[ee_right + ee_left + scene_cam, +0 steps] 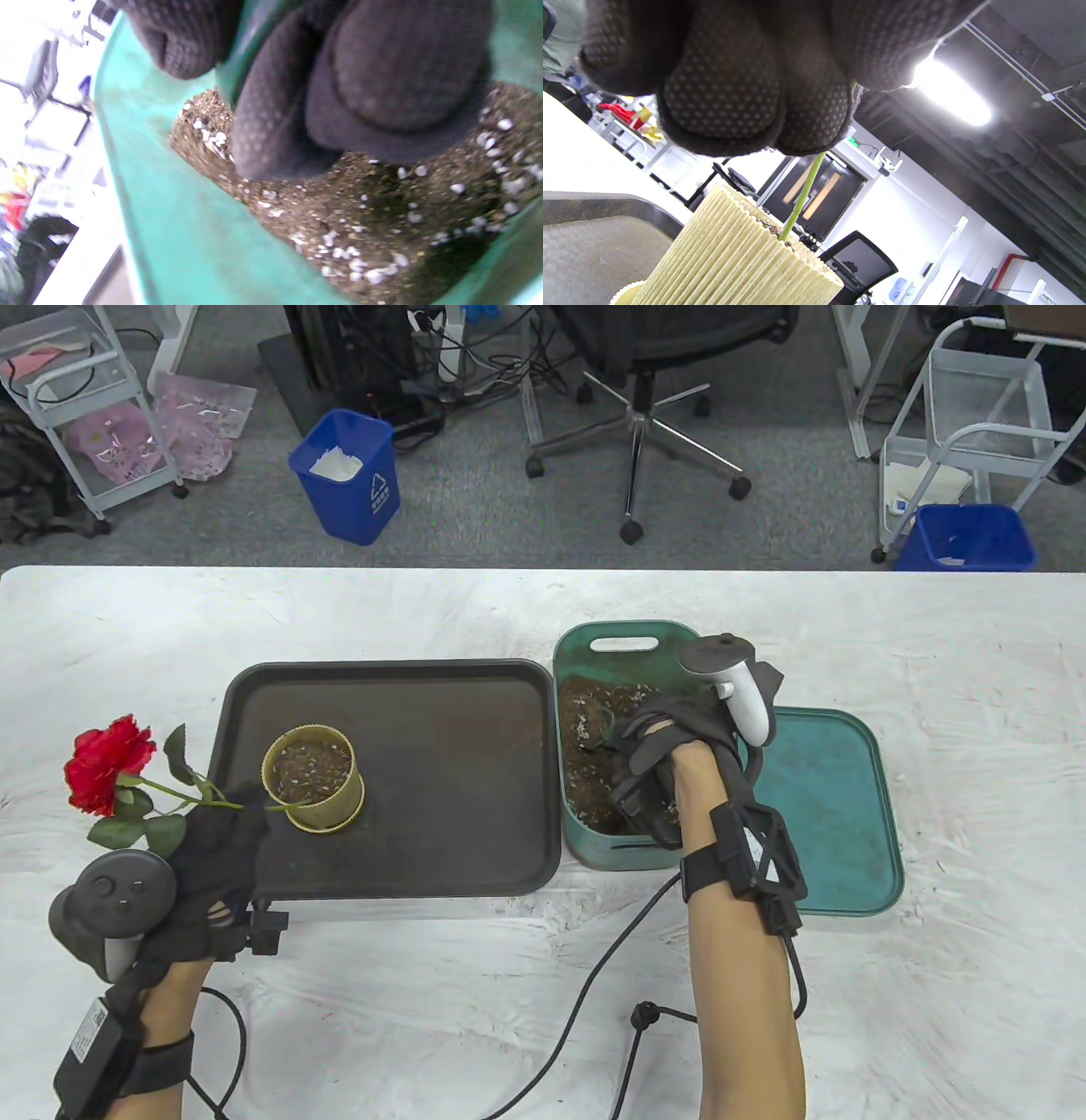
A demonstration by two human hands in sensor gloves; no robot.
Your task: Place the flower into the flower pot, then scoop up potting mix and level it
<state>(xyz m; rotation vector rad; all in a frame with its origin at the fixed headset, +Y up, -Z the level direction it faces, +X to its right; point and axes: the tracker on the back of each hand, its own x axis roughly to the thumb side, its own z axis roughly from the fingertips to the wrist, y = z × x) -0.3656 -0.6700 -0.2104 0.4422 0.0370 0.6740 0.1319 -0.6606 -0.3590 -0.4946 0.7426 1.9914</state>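
My left hand (242,814) pinches the green stem of a red rose (109,763) at the left rim of the black tray (458,729). The bloom leans out to the left. In the left wrist view the stem (801,195) runs down from my fingers (734,84) into the soil of the ribbed yellow flower pot (734,262). The pot (312,776) stands on the tray's left side. My right hand (649,780) is down in the green bin (628,632), on the potting mix (382,212). Its fingers (275,127) curl round a green scoop handle (237,59); the scoop's blade is mostly hidden.
The bin's green lid (831,814) lies flat to the right of the bin. Black cables (594,984) trail across the white table near the front edge. Beyond the far edge stand an office chair (645,398), blue waste bins (348,475) and wire carts.
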